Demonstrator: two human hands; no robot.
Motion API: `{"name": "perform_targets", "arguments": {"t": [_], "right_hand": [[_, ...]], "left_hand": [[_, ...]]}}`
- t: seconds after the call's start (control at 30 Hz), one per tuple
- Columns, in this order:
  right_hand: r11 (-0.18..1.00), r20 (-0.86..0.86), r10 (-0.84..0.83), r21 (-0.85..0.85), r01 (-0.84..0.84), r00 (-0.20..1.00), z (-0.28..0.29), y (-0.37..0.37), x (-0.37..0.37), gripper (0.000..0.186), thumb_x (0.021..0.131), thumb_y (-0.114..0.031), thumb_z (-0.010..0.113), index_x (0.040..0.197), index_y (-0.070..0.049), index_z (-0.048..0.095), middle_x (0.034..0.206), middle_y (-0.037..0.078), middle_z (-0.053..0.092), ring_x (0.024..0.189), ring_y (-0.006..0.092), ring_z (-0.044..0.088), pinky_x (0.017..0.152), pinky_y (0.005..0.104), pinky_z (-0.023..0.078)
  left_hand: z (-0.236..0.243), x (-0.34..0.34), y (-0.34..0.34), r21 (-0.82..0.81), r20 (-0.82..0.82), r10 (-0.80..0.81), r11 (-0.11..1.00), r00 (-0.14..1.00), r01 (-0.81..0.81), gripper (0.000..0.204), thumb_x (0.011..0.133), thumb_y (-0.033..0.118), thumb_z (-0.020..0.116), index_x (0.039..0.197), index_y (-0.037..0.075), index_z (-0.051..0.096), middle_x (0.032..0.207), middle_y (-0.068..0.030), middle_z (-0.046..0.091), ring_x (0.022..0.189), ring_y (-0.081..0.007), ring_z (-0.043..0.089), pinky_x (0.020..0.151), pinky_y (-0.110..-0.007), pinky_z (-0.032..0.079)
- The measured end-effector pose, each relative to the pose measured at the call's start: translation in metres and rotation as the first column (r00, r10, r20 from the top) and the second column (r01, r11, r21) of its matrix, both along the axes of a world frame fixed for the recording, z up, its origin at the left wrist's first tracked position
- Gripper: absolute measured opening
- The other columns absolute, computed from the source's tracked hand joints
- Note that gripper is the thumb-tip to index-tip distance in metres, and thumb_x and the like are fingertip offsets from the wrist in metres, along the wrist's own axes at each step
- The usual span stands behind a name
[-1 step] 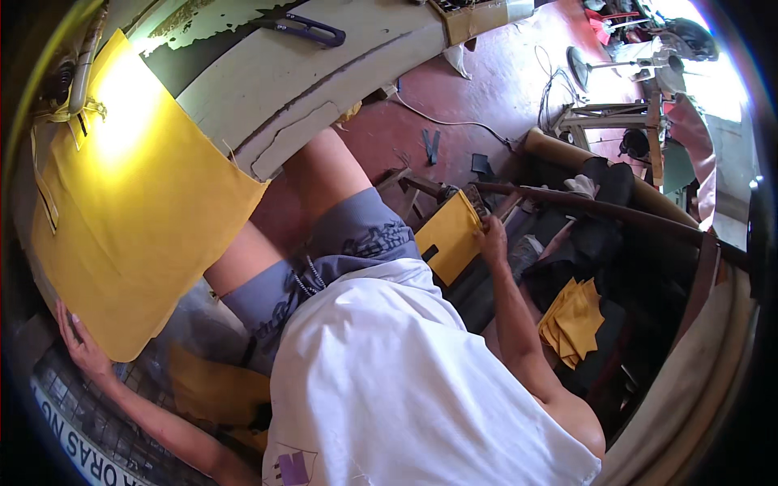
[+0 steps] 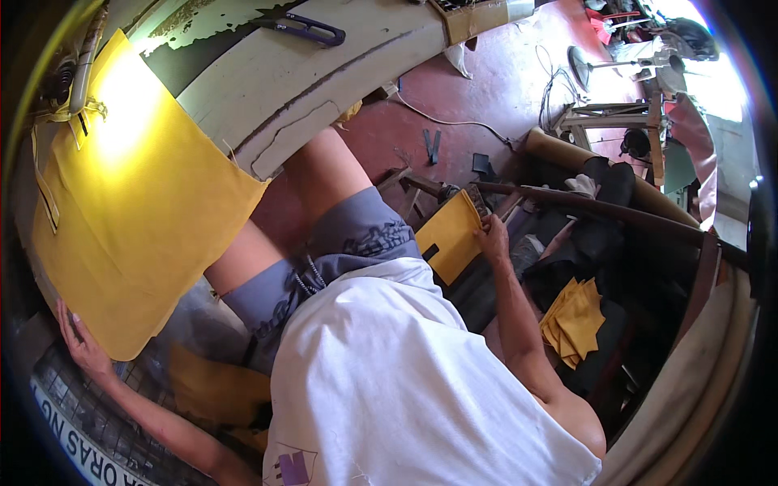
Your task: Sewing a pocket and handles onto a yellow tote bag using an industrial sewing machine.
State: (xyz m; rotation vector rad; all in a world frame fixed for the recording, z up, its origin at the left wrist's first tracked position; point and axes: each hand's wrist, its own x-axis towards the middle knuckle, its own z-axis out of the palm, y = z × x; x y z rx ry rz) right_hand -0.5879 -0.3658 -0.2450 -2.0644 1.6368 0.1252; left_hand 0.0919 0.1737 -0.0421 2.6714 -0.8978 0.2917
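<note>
A large yellow sheet of fabric or leather (image 2: 154, 211) is spread on the left, brightly lit near its top. My left hand (image 2: 83, 347) rests at its lower left edge, fingers stretched out along the border. On my right, my right hand (image 2: 492, 237) is closed on the edge of a smaller yellow rectangular piece (image 2: 450, 239) with a short black strip on it. Its fingertips are partly hidden. Further right, a stack of yellow cut pieces (image 2: 571, 322) with pointed corners lies on dark material. More yellow material (image 2: 215, 387) lies low beside my left forearm.
Purple-handled scissors (image 2: 304, 26) lie on the worn pale table (image 2: 324, 77). A dark rail (image 2: 616, 209) runs past my right side, beside rolled material (image 2: 608, 174). A cable (image 2: 454, 121) crosses the red floor, and a fan (image 2: 579, 69) stands far right.
</note>
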Motion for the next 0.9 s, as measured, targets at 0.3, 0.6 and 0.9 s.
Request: {"name": "perform_targets", "arguments": {"t": [0.3, 0.6, 0.9], "right_hand": [[0.911, 0.193, 0.275, -0.364, -0.192, 0.942, 0.169, -0.045, 0.127, 0.015, 0.091, 0.000, 0.058, 0.105, -0.003, 0.052, 0.089, 0.023, 0.063, 0.085, 0.0447, 0.062, 0.075, 0.0500, 0.049], [0.524, 0.663, 0.707, -0.256, -0.812, 0.248, 0.350, 0.048, 0.331, 0.025, 0.087, 0.001, 0.067, 0.112, -0.001, 0.065, 0.087, 0.015, 0.071, 0.075, 0.0322, 0.072, 0.070, 0.0340, 0.058], [0.527, 0.745, -0.350, 0.657, -0.539, 0.567, 0.264, 0.106, 0.429, 0.051, 0.101, -0.008, 0.060, 0.147, -0.001, 0.038, 0.100, 0.017, 0.071, 0.086, 0.0158, 0.069, 0.067, 0.0247, 0.055]], "left_hand": [[0.029, -0.027, -0.030, -0.191, 0.165, 0.010, 0.981, 0.986, 0.022, 0.037, 0.107, 0.015, 0.048, 0.136, -0.006, 0.055, 0.144, -0.0198, 0.053, 0.133, -0.0311, 0.051, 0.112, -0.041, 0.039], [0.079, -0.132, -0.156, -0.152, 0.101, -0.276, 0.945, 0.956, 0.289, 0.035, 0.098, 0.007, 0.055, 0.132, -0.001, 0.057, 0.142, -0.0214, 0.053, 0.132, -0.0407, 0.051, 0.111, -0.048, 0.039], [0.046, -0.147, -0.134, -0.238, 0.076, -0.091, 0.965, 0.993, 0.107, 0.088, 0.078, 0.009, 0.077, 0.153, 0.015, 0.032, 0.159, -0.0222, 0.030, 0.145, -0.0440, 0.032, 0.119, -0.054, 0.030]]}}
